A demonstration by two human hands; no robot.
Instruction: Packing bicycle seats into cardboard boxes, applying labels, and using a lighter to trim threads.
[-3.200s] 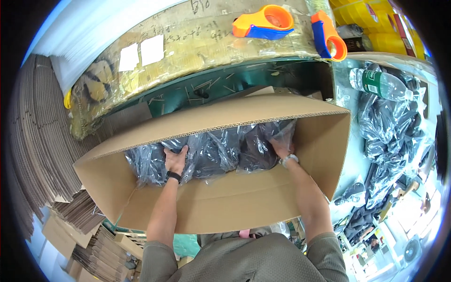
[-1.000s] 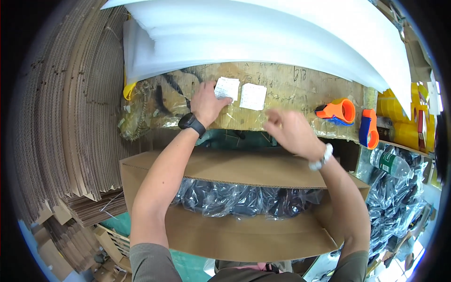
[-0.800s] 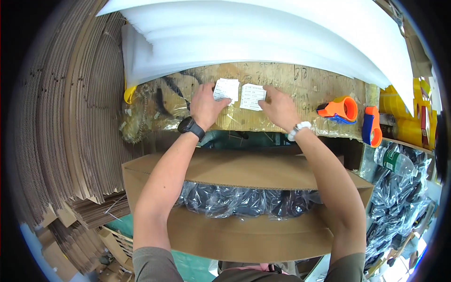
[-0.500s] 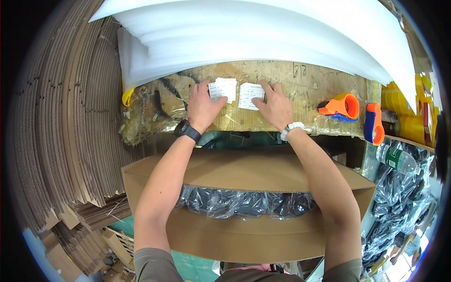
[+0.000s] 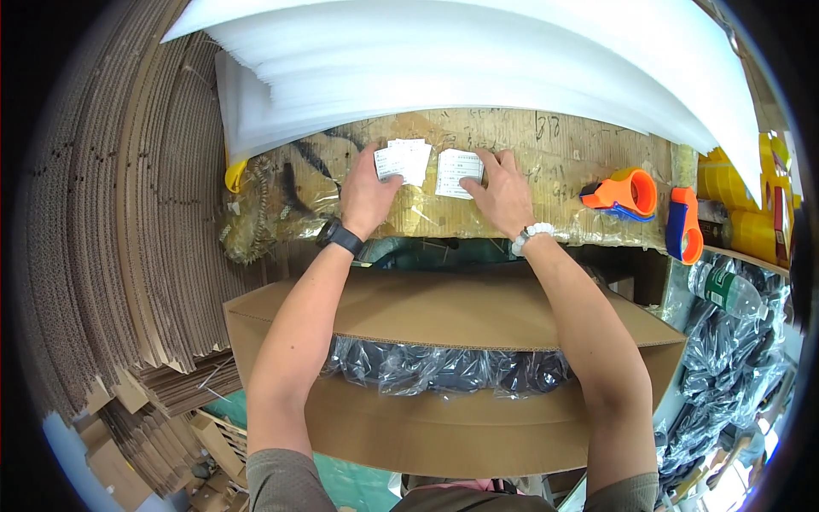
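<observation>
A brown cardboard box is standing near, not yet closed, before a tape-covered tan bench. Clear-bagged dark bundles are already lying inside. The left hand and right hand are loosely curving fingers against two white rectangular paper stacks on the bench; whether gripping, I cannot tell.

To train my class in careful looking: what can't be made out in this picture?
In the head view:
Left paper slips and right paper slips: lower ones covered by top ones.
Left hand, right hand: palms hidden by their backs.
Bagged dark goods: partly behind the carton flap.
White sheets: cut off by the top edge.
</observation>
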